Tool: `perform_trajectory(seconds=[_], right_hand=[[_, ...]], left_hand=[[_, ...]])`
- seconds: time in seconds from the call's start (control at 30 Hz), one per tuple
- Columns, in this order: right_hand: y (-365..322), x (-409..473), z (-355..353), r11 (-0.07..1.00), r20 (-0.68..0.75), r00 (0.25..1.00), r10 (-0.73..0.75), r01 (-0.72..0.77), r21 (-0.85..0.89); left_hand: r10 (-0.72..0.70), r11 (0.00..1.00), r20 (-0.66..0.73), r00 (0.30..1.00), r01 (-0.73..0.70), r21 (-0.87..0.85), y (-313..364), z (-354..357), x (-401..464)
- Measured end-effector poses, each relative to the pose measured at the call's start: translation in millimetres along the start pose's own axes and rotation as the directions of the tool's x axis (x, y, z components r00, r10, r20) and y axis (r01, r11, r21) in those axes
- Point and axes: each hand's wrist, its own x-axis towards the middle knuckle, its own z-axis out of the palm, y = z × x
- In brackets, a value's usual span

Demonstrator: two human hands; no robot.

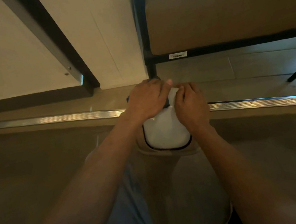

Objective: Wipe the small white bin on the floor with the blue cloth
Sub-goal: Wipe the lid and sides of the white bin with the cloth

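Item one, nearest: our two forearms, reaching away from us over the floor (39, 159). Item two: small white bin (165, 132), on the floor at centre, dark line around its near edge, standing across a metal floor strip (53, 119). Item three: our left hand (147, 100), laid over the bin's far left side, grip curled down onto the blue cloth (166, 103), of which only dark slivers show beneath it. Item four: our right hand (191, 105), on the bin's far right side, grip bent and closed on the bin's edge. Item five, farthest: black metal frame (149, 60) carrying a barcode label (177, 55).
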Motion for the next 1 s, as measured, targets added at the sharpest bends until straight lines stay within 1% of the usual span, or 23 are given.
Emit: perform_trajectory(seconds=[0.03, 0.07, 0.13, 0.17, 0.2, 0.27, 0.3, 0.37, 0.4, 0.47, 0.5, 0.53, 0.57, 0.6, 0.63, 0.67, 0.7, 0.73, 0.77, 0.83, 0.93, 1.0], right_hand=[[-0.5, 0.0, -0.5, 1.0, 0.009, 1.0, 0.016, -0.016, 0.003], [-0.5, 0.0, -0.6, 1.0, 0.023, 0.999, 0.027, -0.027, 0.001], [-0.8, 0.8, -1.0, 0.999, 0.038, 0.999, 0.036, -0.036, -0.007], [-0.9, 1.2, -0.8, 0.999, 0.04, 0.999, 0.034, -0.034, -0.013], [-1.2, 1.6, -0.9, 0.999, 0.039, 0.999, 0.029, -0.028, -0.017], [-2.7, 1.8, -1.8, 1.0, 0.018, 1.0, 0.014, -0.014, -0.02], [-4.0, 0.8, -2.7, 1.0, 0.006, 1.0, -0.002, 0.002, -0.017], [-6.8, -1.9, -4.0, 0.999, -0.016, 0.999, -0.051, 0.051, 0.008], [-7.4, -2.3, -4.1, 0.999, -0.026, 0.999, -0.048, 0.048, 0.025], [-6.7, -1.2, -3.8, 0.998, -0.035, 0.999, 0.015, -0.013, 0.056], [-5.4, -0.5, -2.7, 0.997, -0.03, 0.999, 0.04, -0.038, 0.059], [-4.6, 0.3, -2.4, 0.997, -0.017, 0.998, 0.056, -0.055, 0.057], [-3.5, 1.1, -2.0, 0.997, -0.001, 0.998, 0.065, -0.065, 0.052], [-2.5, 1.8, -1.5, 0.996, 0.012, 0.998, 0.069, -0.07, 0.047], [-1.9, 1.9, -1.2, 0.997, 0.019, 0.997, 0.071, -0.072, 0.042], [-1.4, 1.6, -1.2, 0.997, 0.023, 0.997, 0.071, -0.072, 0.037], [-1.2, 1.4, -1.4, 0.997, 0.025, 0.997, 0.071, -0.071, 0.035], [-1.1, 1.8, -1.4, 0.997, 0.027, 0.997, 0.07, -0.071, 0.031], [-1.1, 2.4, -1.6, 0.997, 0.026, 0.997, 0.07, -0.071, 0.024], [-1.5, 3.6, -2.2, 0.998, 0.022, 0.998, 0.058, -0.058, 0.016], [-2.9, 3.6, -2.0, 0.999, 0.008, 0.999, 0.032, -0.032, 0.017], [-3.3, 2.5, -1.5, 0.999, 0.006, 0.999, 0.038, -0.038, 0.008]], left_hand=[[0.042, 0.998, 0.032, 0.999, -0.041, -0.04, -10.3, -3.9, -3.6], [0.052, 0.995, 0.073, 0.996, -0.046, -0.093, -22.0, -9.4, -6.1], [-0.027, 0.99, 0.151, 0.988, 0.048, -0.133, -39.6, -17.1, -1.5], [-0.067, 0.992, 0.186, 0.98, 0.085, -0.091, -41.4, -18.1, 5.6], [-0.087, 0.996, 0.227, 0.97, 0.093, -0.016, -37.5, -17.9, 14.2], [-0.058, 0.988, 0.294, 0.954, 0.013, 0.154, -14.9, -13.2, 28.7], [-0.011, 0.979, 0.297, 0.955, -0.051, 0.2, -0.8, -10.1, 32.4], [0.102, 0.977, 0.243, 0.965, -0.143, 0.16, 16.7, -4.8, 31.6], [0.158, 0.978, 0.194, 0.968, -0.18, 0.102, 17.4, -3.0, 27.2], [0.189, 0.979, 0.099, 0.977, -0.18, -0.097, 5.1, -8.3, 13.5], [0.162, 0.975, 0.07, 0.984, -0.148, -0.165, -5.5, -11.6, 8.3], [0.101, 0.976, 0.074, 0.992, -0.085, -0.2, -17.3, -14.3, 6.3], [0.017, 0.981, 0.121, 0.993, 0.007, -0.194, -27.6, -14.9, 7.9], [-0.084, 0.978, 0.204, 0.975, 0.12, -0.17, -33.1, -15.0, 10.8], [-0.18, 0.963, 0.284, 0.942, 0.228, -0.143, -35.0, -13.8, 16.1], [-0.25, 0.945, 0.332, 0.909, 0.304, -0.119, -33.3, -12.8, 22.1], [-0.282, 0.939, 0.338, 0.898, 0.33, -0.096, -28.1, -12.8, 28.3], [-0.272, 0.95, 0.307, 0.912, 0.305, -0.065, -21.1, -14.3, 33.5], [-0.23, 0.969, 0.254, 0.939, 0.246, -0.034, -13.7, -14.4, 37.3], [-0.105, 0.994, 0.165, 0.981, 0.106, -0.002, 0.9, -11.9, 38.4], [0.033, 0.998, 0.098, 0.995, -0.027, -0.062, 7.6, -7.9, 22.6], [0.064, 0.988, 0.028, 0.998, -0.059, -0.143, -5.9, -8.3, 8.4]])
